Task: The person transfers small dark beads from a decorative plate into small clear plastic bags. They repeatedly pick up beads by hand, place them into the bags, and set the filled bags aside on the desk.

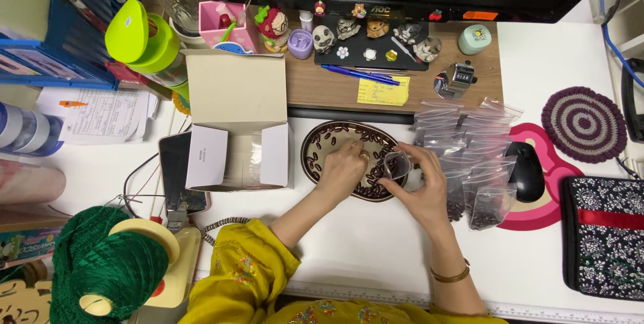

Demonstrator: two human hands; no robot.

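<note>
**Beads gathered from an oval dish into a small clear cup**

A small clear cup [397, 164] was held at the right rim of an oval patterned dish [315, 137], tilted toward the dish and pinched between the thumb and fingers of the right hand [424, 190]. Dark reddish beads [335, 133] were scattered over the dish. The left hand [343, 171] was laid over the middle of the dish, its fingers curled together on the beads; whether any were pinched could not be told.

A spill was judged the main risk: the cup was tilted at the dish's rim, so a slip of the grip would likely send beads onto the white worktop [376, 243], where they would roll. A stack of clear zip bags [463, 136], some already filled, lay just beside the right hand and could be knocked by the wrist.

Room was tight. An open cardboard box [235, 119] stood just left of the dish, and a wooden monitor shelf [322, 86] closed the far side. A black mouse [525, 171] lay beyond the bags. Open worktop was left only on the near side, between the dish and the person's body.
</note>
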